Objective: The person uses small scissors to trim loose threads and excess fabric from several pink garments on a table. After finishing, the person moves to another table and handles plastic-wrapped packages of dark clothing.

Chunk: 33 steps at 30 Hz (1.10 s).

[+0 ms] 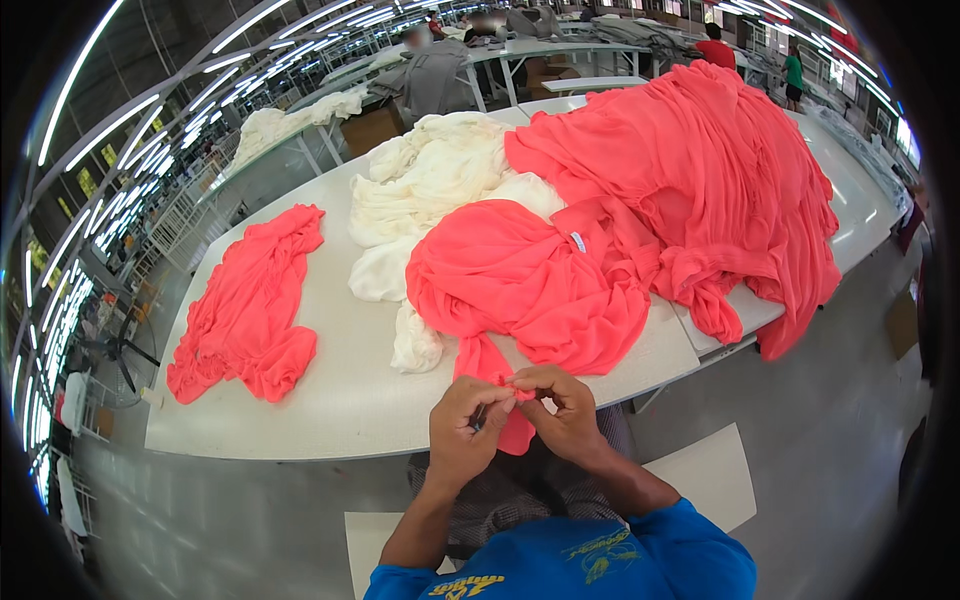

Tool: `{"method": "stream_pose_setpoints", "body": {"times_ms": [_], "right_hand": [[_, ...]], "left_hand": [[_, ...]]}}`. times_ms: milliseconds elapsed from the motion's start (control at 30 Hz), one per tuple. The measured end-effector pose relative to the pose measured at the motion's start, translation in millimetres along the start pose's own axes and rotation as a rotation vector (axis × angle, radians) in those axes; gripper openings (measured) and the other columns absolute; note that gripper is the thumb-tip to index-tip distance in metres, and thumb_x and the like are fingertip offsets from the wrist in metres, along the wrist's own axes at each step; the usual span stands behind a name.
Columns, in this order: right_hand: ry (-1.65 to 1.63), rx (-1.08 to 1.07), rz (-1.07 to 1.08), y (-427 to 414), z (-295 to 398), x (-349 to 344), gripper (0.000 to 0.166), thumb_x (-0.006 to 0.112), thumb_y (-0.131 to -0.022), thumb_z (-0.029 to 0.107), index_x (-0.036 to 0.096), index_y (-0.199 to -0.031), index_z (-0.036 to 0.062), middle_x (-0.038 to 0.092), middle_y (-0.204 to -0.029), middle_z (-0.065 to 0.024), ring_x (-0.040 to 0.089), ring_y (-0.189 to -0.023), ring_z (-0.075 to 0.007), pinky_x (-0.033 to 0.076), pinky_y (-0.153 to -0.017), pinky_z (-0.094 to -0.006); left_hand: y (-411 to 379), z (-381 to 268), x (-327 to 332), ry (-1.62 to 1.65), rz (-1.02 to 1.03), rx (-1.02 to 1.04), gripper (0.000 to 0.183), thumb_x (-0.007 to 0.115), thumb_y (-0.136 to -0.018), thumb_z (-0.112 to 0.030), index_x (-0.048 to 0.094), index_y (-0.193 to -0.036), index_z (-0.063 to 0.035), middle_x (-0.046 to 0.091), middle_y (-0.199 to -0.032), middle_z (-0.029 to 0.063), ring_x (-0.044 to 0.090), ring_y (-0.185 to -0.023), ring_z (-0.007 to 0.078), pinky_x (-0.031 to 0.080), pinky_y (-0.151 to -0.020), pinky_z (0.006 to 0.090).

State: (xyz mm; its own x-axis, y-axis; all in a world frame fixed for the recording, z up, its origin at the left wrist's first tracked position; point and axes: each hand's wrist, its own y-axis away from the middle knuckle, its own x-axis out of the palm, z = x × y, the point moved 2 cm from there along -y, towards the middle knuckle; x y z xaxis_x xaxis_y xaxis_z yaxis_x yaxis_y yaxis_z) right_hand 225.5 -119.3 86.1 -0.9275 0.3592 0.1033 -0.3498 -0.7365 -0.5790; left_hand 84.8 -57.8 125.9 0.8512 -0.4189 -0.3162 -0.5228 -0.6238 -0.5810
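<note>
Just off the near edge of the table, my left hand (466, 427) and my right hand (561, 409) pinch a gathered part of a coral-pink fabric garment (525, 285) between their fingertips. The two hands are close together, with a strip of the cloth hanging below them. The rest of this garment lies bunched on the table beyond the hands, with a small white label (577, 241) showing on it. Whether a small item is held within the pinched folds cannot be told.
A white table (360, 405) carries a separate coral garment (255, 307) at left, cream fabric (435, 172) behind, and a large coral pile (697, 172) at right, partly overhanging the near edge. Pale sheets (709, 472) lie below. Other people and tables stand farther back.
</note>
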Motion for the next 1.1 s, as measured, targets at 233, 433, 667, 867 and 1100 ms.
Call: {"method": "stream_pose_setpoints", "body": {"times_ms": [233, 433, 667, 867, 1100], "right_hand": [[0.044, -0.001, -0.047, -2, -10, -5, 0.021, 0.065, -0.08, -0.011, 0.061, -0.097, 0.0008, 0.065, -0.104, -0.0126, 0.063, -0.088, -0.0142, 0.049, -0.071, -0.025], [0.04, -0.068, -0.039, -5, -12, 2, 0.02, 0.066, -0.078, -0.011, 0.062, -0.093, 0.0011, 0.065, -0.102, -0.0136, 0.065, -0.094, -0.0212, 0.051, -0.08, -0.0302], [0.099, -0.132, 0.001, -13, -7, 10, 0.02, 0.067, -0.078, -0.012, 0.063, -0.091, 0.0021, 0.065, -0.101, -0.0147, 0.066, -0.093, -0.0251, 0.053, -0.081, -0.0329], [0.239, -0.175, 0.057, -17, 0, 12, 0.02, 0.067, -0.078, -0.012, 0.06, -0.089, 0.0023, 0.065, -0.099, -0.0153, 0.066, -0.092, -0.0238, 0.05, -0.089, -0.0364], [0.257, -0.145, 0.024, -15, -3, 13, 0.02, 0.067, -0.077, -0.012, 0.061, -0.089, 0.0018, 0.066, -0.098, -0.0142, 0.066, -0.092, -0.0253, 0.052, -0.085, -0.0345]], "left_hand": [[2, 15, 0, 0.385, 0.017, -0.349, 0.009, 0.063, -0.093, -0.009, 0.061, -0.092, -0.0013, 0.054, -0.083, -0.0005, 0.044, -0.063, 0.0042, 0.036, -0.056, 0.0196], [8, 19, -5, 0.226, -0.07, -0.187, 0.007, 0.066, -0.09, -0.007, 0.063, -0.092, -0.0014, 0.059, -0.087, 0.0029, 0.045, -0.06, 0.0038, 0.037, -0.054, 0.0187], [3, 8, -9, -0.005, -0.122, -0.084, 0.008, 0.068, -0.085, 0.0, 0.065, -0.092, -0.0021, 0.062, -0.085, 0.0049, 0.047, -0.059, 0.0041, 0.038, -0.052, 0.019], [1, 6, -9, -0.194, -0.148, 0.073, 0.017, 0.069, -0.076, 0.006, 0.065, -0.09, -0.003, 0.062, -0.082, 0.0066, 0.052, -0.055, 0.0077, 0.042, -0.048, 0.0231], [0, 10, -6, -0.215, -0.134, 0.076, 0.023, 0.065, -0.068, 0.009, 0.058, -0.086, -0.0041, 0.057, -0.079, 0.0057, 0.052, -0.054, 0.008, 0.042, -0.048, 0.0232]]}}
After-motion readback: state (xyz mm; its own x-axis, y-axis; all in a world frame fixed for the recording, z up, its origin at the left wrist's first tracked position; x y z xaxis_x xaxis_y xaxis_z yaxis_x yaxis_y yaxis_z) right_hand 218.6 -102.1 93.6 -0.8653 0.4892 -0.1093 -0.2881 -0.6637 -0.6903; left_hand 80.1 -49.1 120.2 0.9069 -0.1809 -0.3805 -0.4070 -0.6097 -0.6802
